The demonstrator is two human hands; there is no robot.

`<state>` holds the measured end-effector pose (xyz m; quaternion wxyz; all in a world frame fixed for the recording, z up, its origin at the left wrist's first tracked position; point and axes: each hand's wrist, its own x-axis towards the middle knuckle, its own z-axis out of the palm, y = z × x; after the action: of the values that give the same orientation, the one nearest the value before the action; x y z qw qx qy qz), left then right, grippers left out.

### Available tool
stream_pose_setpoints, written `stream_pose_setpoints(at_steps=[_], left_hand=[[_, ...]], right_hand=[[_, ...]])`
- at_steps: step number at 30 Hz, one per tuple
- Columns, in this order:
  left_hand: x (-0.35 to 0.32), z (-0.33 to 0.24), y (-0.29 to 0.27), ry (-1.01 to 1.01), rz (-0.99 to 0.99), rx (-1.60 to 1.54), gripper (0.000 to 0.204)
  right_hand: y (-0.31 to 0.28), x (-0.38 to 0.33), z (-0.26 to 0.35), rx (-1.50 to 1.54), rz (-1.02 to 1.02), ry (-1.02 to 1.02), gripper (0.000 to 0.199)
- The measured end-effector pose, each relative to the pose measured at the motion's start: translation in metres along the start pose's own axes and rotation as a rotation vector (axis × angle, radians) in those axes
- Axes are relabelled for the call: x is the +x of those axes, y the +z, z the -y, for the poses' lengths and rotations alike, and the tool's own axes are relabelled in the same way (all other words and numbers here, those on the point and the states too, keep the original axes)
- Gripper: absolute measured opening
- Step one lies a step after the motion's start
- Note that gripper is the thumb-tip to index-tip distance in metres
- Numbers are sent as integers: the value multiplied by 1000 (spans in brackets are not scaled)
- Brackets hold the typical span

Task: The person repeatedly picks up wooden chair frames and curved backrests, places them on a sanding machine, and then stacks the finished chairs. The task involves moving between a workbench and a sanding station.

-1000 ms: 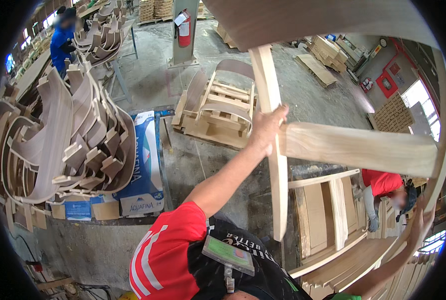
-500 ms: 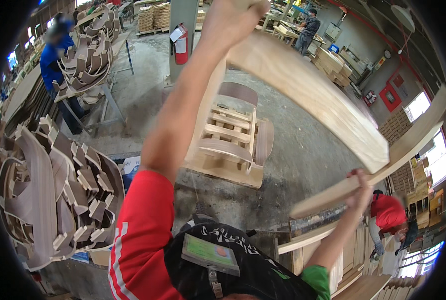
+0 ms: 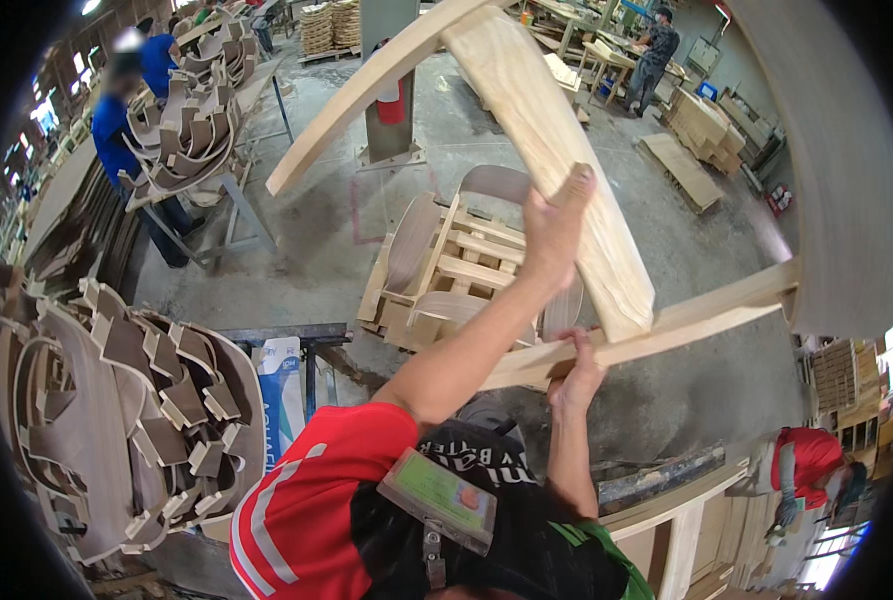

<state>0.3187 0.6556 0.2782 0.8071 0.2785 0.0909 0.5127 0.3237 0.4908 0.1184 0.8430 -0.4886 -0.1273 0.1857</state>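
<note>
I hold up a large wooden frame, perhaps part of a chair, with a wide pale crosspiece between two slightly curved bars. My left hand grips the crosspiece near its middle, thumb on the face and the other fingers hidden behind. Below it, my right hand is closed round the nearer bar, close to where the crosspiece meets it. The farther bar sticks out toward the upper left. A broad brown panel joins the frame at the right.
A slatted pallet with curved brown pieces stands on the floor ahead. Curved brown parts are heaped at my left; more lie on a table beside people in blue. A post stands beyond. A person in red bends at the right.
The frame has turned and shifted, bringing the brown panel into view at the right. My left hand came down from the top onto the crosspiece; my right hand moved left with the nearer bar.
</note>
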Motion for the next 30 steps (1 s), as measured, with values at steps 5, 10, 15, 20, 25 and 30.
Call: stream_pose_setpoints(at_steps=[5, 10, 15, 20, 25, 30], left_hand=[[61, 15, -56, -76, 11, 92, 38], [110, 59, -107, -195, -32, 241, 53], [152, 143, -141, -293, -113, 509, 44], [208, 238, -222, -375, -138, 820, 48], [250, 323, -275, -563, -168, 921, 54], [302, 389, -322, -660, -120, 1306, 61]], right_hand=[[-73, 60, 77, -500, -70, -310, 81], [-119, 135, 214, -418, 40, -610, 70], [-96, 243, 179, -799, 60, -283, 53], [-137, 350, 77, -810, -223, 27, 41], [-176, 400, -12, -813, -262, 113, 36], [-196, 455, -88, -787, -320, 158, 28]])
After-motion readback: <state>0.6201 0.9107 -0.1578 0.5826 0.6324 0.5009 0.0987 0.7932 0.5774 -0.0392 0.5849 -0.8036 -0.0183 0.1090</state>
